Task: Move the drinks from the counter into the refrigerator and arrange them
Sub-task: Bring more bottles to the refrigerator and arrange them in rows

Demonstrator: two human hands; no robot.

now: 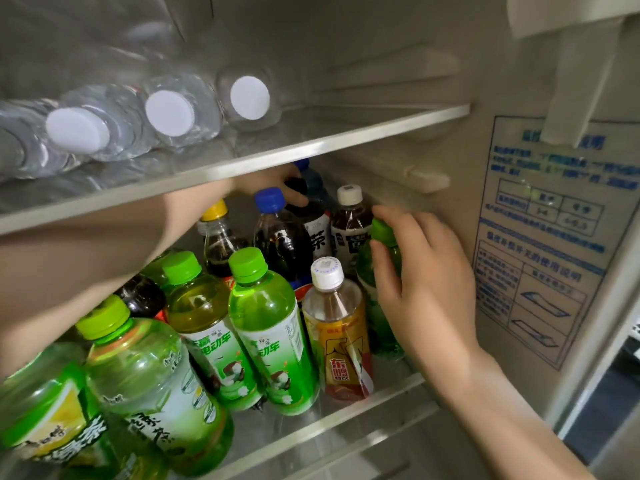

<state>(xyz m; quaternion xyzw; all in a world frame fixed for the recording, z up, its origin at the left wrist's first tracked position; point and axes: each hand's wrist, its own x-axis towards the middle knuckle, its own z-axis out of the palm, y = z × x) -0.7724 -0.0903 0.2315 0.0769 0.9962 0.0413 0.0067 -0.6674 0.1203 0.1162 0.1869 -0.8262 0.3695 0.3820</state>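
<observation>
Refrigerator's lower glass shelf [346, 414]: right hand [426, 282], grip clamped on green-capped green plastic bottle [382, 233]; left hand [277, 183], grip clamped on dark tea bottle [317, 233], rearward-left of right grip.

The right hand [420, 275] holds a green bottle [379, 320] by its neck at the right end of the lower shelf [349, 415], just beside an orange-label bottle [341, 344]. The left hand [280, 183] reaches under the upper shelf [322, 145] and grips a dark bottle [313, 220] at the far side. Clear water bottles [169, 112] lie on the upper shelf.
</observation>
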